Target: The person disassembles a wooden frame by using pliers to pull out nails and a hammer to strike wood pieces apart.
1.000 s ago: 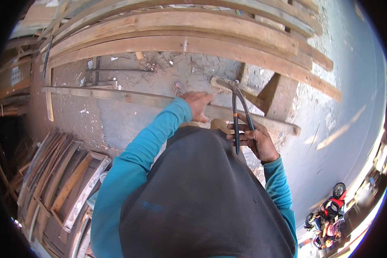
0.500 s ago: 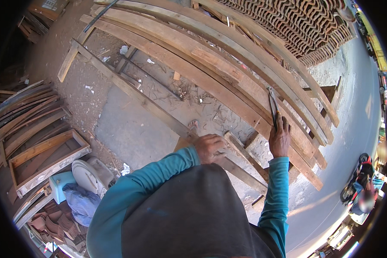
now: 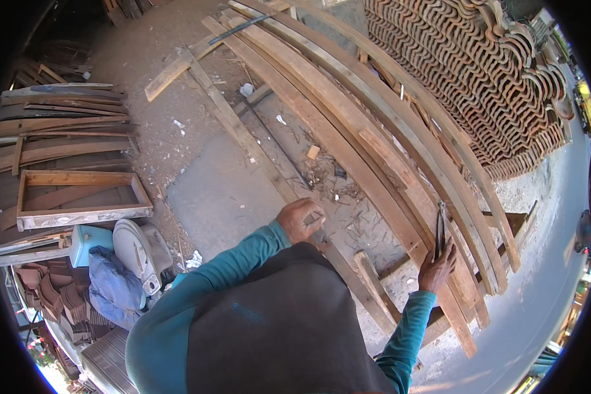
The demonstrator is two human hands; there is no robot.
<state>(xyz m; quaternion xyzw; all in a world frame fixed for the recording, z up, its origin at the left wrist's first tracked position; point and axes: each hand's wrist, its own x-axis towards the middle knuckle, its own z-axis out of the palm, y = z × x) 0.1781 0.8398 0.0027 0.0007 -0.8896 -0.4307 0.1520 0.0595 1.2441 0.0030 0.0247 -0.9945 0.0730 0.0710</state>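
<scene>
My right hand (image 3: 438,266) holds pincers (image 3: 440,226) with dark handles, their jaws pointing away from me over the long wooden planks (image 3: 348,148) laid side by side. The fingers lie along the handles, close to the planks' near right ends. My left hand (image 3: 300,220) is curled closed above a single narrow beam (image 3: 226,115), left of the planks. Whatever its fingers may hold is too small to make out. Between beam and planks, a shorter piece of wood (image 3: 374,282) lies near my right forearm.
Stacked curved roof tiles (image 3: 466,85) stand behind the planks at far right. To the left are a wooden frame (image 3: 85,213), piled boards (image 3: 65,125), a light-blue container (image 3: 88,244) and blue cloth (image 3: 115,282). Scraps litter the ground; a road (image 3: 551,276) runs along the right.
The head view has turned, so the planks and tiles sit lower and farther right. My left hand has shifted away along the beam. The pincers stay in my right hand over the planks.
</scene>
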